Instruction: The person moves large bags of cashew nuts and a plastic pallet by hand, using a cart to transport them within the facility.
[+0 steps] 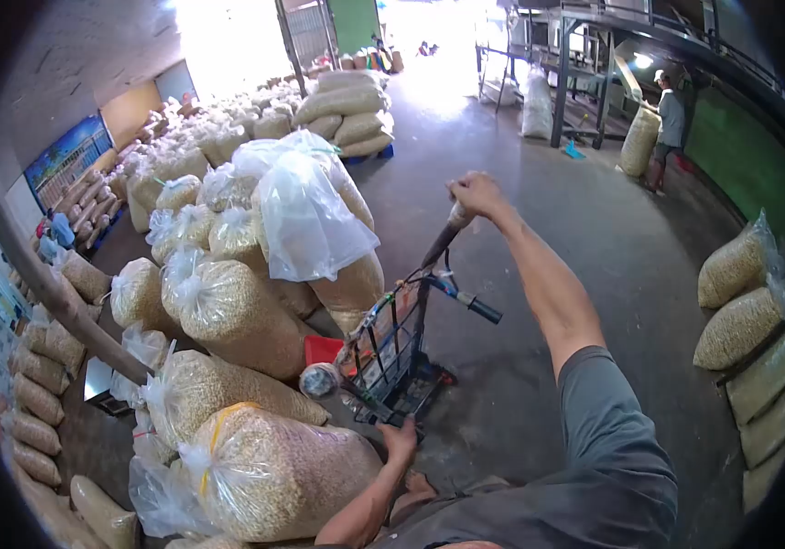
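Note:
A hand cart (390, 343) with a black wire basket and handlebars stands in front of me, beside the sacks. My right hand (476, 194) is closed round the tape-wrapped upper end of its long bar. Lower down, my left hand (400, 439) grips a dark handle on the near side of the cart. A black rubber grip (486, 312) sticks out to the right with no hand on it. The bar's other end (321, 381) is round and wrapped. Close to my left forearm lies a filled clear plastic sack (269, 471) tied with a yellow band.
Many filled sacks (227, 297) crowd the left side, with an empty plastic bag (314, 215) draped over some. A pole (63, 306) slants across the left. Stacked sacks (738, 328) line the right edge. Another person (670, 128) stands by a sack (639, 142) near a metal platform (559, 78).

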{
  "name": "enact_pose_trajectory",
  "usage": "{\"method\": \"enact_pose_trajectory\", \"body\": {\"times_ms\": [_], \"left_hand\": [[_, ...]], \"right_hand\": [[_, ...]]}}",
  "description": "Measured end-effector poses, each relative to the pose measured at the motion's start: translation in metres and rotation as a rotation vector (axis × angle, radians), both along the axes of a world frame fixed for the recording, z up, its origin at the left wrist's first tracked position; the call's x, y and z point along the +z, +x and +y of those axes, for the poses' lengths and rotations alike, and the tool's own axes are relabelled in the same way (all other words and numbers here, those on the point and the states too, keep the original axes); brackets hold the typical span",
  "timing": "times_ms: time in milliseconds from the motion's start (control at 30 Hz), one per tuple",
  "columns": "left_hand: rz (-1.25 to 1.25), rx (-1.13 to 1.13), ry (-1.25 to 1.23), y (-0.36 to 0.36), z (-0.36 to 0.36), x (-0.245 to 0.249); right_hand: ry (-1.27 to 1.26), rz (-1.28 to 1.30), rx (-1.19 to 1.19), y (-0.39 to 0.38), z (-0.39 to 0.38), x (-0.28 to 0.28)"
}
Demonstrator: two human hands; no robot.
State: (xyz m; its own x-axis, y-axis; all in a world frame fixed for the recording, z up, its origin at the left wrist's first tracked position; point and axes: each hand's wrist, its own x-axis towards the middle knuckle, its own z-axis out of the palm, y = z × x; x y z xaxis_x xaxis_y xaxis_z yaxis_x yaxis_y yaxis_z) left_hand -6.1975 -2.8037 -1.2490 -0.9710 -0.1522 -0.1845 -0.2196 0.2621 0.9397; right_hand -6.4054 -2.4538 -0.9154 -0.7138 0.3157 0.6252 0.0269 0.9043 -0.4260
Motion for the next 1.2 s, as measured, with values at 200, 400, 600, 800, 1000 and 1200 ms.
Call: {"method": "enact_pose_trajectory", "body": {"times_ms": [200,400,600,800,1000,1200], "left_hand": [[0.056,-0.242,-0.046,0.042,-0.020,0.002],[-0.159,-0.331,0.042,0.023,-0.062,0.016],[-0.382,-0.056,0.033,-0.056,-0.094,0.033],[-0.307,-0.282,-0.099,-0.117,-0.096,0.040],[-0.320,-0.363,-0.153,-0.131,-0.115,0.036],[-0.103,-0.494,-0.108,-0.201,-0.122,-0.010]], "right_hand": [[0.037,-0.008,-0.067,0.073,-0.013,-0.025],[0.165,0.081,-0.268,0.174,-0.019,-0.025],[-0.004,0.062,0.119,0.265,-0.052,-0.005],[-0.887,0.315,0.614,0.289,-0.050,-0.043],[-0.971,0.302,0.767,0.295,-0.085,-0.041],[-0.937,0.226,0.755,0.274,-0.096,-0.036]]}}
